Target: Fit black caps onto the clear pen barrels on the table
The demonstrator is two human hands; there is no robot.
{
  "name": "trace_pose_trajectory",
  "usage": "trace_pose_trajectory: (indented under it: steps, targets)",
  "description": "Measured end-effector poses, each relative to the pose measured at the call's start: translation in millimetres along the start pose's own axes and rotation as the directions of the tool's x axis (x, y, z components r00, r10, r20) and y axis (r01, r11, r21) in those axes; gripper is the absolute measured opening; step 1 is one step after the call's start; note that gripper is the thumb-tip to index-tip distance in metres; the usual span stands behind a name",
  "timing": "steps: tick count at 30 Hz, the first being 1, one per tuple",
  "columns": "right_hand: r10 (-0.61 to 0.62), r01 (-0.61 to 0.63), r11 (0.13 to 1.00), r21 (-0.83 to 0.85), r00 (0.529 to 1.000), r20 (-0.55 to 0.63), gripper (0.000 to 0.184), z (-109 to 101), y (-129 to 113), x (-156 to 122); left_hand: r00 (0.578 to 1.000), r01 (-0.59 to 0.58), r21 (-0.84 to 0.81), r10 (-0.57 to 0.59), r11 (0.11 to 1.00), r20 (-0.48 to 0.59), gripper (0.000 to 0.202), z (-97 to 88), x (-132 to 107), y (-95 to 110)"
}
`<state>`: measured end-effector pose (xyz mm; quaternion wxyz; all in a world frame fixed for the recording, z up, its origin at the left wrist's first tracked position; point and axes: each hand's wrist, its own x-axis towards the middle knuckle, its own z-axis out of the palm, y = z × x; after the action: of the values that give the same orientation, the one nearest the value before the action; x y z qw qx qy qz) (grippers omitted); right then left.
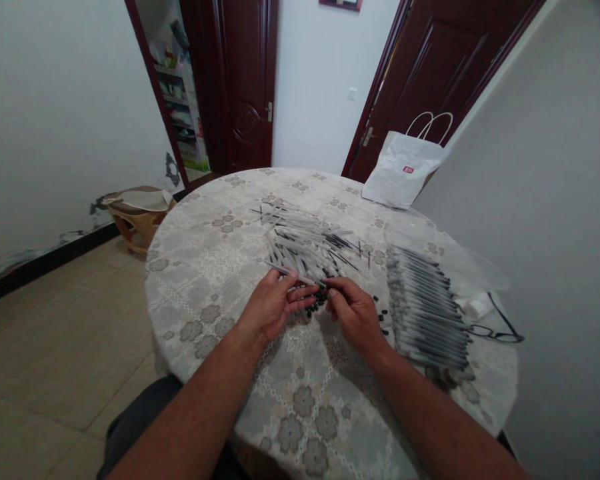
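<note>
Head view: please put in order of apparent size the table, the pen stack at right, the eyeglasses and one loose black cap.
Largest to smallest:
table
pen stack
eyeglasses
loose black cap

The left hand (273, 303) holds a slim pale tube (306, 279) — the right hand (351, 308) at its end, black pieces (311, 310) below.

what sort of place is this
It looks like a room in someone's home, possibly a dining area: there's a floral tablecloth, a dark red panelled door with a handle, and a low stool by the wall.
</note>
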<state>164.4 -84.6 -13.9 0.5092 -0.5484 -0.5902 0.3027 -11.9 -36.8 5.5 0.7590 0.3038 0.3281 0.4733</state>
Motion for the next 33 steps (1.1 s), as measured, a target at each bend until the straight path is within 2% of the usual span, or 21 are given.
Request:
trace_pose_trajectory:
  steps: [4, 6, 10, 17, 28, 33]
  targets:
    - [0.064, -0.057, 0.983, 0.174, 0.997, -0.036, 0.024, 3, 0, 1, 1.000, 0.007, -0.011, -0.007, 1.000, 0.007, 0.022, -1.5, 1, -1]
    - [0.074, -0.063, 0.976, 0.210, 0.996, -0.043, 0.025, 5, 0, 2, 1.000, 0.011, -0.014, -0.011, 1.000, 0.014, 0.021, -1.5, 1, -1]
    - [0.055, -0.044, 0.984, 0.170, 0.996, -0.063, 0.024, 7, 1, 1, 1.000, 0.018, -0.022, -0.017, 1.000, 0.012, 0.019, -0.3, 0, 1]
    - [0.040, -0.025, 0.977, 0.211, 0.997, -0.065, 0.019, 9, 6, 2, 0.999, 0.017, -0.027, -0.016, 0.999, 0.029, 0.015, 2.1, -2, 2]
    - [0.012, -0.002, 0.987, 0.160, 0.998, -0.063, 0.020, 9, 12, 3, 0.999, 0.005, 0.000, -0.005, 1.000, 0.035, 0.017, 2.4, -2, 0]
    - [-0.067, 0.070, 0.997, 0.037, 0.995, -0.080, 0.015, 6, 9, 3, 0.999, -0.003, 0.040, 0.001, 0.999, 0.042, 0.020, 2.6, -3, 1]
